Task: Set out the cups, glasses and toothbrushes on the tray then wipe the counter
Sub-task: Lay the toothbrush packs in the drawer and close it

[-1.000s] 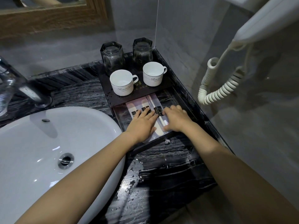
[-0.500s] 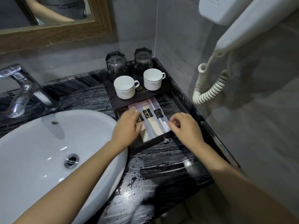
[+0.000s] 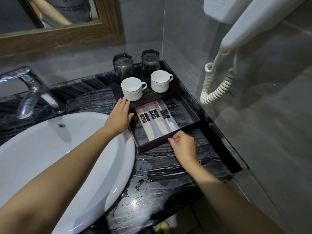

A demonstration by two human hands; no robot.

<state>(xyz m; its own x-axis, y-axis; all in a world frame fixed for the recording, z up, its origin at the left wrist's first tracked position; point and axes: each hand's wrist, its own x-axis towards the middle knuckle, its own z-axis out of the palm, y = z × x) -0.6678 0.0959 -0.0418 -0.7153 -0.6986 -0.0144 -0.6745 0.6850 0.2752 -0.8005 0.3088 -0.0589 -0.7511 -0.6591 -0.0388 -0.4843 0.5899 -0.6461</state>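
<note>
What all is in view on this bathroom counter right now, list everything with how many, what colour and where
glasses: two, dark smoked, upside down at the tray's back
cups: two, white, upright in front of the glasses
toothbrush packets: about three, pale wrappers with black labels, flat in the tray's lower front section
tray: one, black, in the counter's right back corner
counter: one, black marble, wet patches near the front
sink: one, white, left
tap: one, chrome, behind the sink
mirror: one, wooden frame, upper left
wall hairdryer: one, white with coiled cord, right wall
left hand: flat at the tray's left edge
right hand: fingers on the tray's front rim
</note>
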